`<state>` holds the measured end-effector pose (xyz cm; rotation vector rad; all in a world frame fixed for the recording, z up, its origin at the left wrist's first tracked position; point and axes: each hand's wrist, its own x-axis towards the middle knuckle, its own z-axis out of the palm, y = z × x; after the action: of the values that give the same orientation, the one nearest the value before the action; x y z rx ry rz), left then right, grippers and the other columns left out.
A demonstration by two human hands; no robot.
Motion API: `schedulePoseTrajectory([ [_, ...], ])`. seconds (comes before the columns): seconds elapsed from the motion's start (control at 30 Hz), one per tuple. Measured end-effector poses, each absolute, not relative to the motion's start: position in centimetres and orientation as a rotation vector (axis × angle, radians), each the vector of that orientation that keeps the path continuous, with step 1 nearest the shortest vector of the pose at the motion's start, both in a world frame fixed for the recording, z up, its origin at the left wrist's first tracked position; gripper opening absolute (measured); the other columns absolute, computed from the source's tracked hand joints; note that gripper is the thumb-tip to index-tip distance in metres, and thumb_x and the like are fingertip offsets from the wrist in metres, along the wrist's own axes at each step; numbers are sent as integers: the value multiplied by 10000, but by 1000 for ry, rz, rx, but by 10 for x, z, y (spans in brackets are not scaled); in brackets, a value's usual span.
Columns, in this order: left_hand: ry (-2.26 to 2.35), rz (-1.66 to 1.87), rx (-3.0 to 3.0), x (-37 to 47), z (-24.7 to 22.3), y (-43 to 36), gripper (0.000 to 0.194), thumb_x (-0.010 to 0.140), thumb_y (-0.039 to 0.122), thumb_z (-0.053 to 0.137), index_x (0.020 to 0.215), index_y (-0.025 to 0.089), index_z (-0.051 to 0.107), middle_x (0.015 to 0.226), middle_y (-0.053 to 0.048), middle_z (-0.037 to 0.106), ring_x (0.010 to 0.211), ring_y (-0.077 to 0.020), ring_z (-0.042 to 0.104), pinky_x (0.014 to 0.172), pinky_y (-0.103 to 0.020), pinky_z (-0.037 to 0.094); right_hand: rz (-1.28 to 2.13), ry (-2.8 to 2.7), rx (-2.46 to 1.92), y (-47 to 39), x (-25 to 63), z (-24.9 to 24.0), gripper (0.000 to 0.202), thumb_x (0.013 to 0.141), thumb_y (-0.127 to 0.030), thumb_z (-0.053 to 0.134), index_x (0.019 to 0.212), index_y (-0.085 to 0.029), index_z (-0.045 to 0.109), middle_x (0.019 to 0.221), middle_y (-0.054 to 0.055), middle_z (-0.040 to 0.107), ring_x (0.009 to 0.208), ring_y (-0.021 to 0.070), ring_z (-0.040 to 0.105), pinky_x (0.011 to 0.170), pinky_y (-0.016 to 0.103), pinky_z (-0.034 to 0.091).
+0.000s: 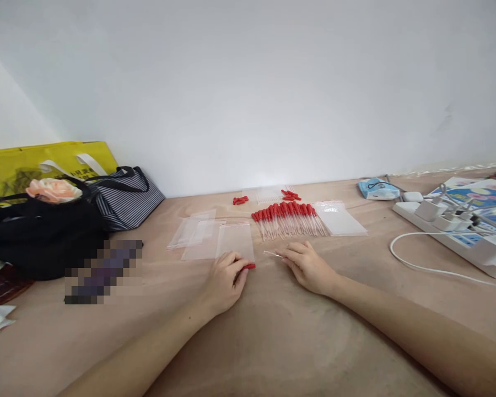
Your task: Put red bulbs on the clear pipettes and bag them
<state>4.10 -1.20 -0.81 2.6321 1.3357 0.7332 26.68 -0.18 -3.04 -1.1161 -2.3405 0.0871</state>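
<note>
My left hand [227, 281] pinches a small red rubber bulb [249, 266] between thumb and fingers, just above the table. Opposite it, my right hand [308, 267] grips a thin clear dropper tube [273, 254], whose free end points toward the bulb; the two are apart. Beyond my hands lies a row of several droppers [289, 220] with red bulbs at their far ends. Loose red bulbs [240, 200] sit in a small pile behind, with more red bulbs [291, 195] beside clear tubes [268, 194] near the wall.
Clear plastic bags [235, 240] lie flat left of the droppers, and another stack of bags [342, 219] is on the right. A power strip [450, 229] with chargers and a white cable occupies the right side. A striped bag [128, 198] and black bag [45, 237] stand left.
</note>
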Motion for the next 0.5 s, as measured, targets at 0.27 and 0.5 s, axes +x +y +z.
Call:
schedulePoseTrajectory([
  [0.27,1284,776,2716,39,-15,2,201,814,250,478,932,208,634,992,-71,565,923,-209,503,805,-363,404,117,-2281,-1087,-4,263,-25,161,832,-181,393,848,-172,553,811,37,590,747,134,509,719,297,275],
  [0.5,1239,826,2673,46,-9,-4,156,859,240,404,887,204,552,841,-19,609,833,-172,529,794,-338,374,51,-2209,-1040,-10,258,-24,146,818,-215,420,810,-178,561,672,-3,600,609,103,505,741,302,252],
])
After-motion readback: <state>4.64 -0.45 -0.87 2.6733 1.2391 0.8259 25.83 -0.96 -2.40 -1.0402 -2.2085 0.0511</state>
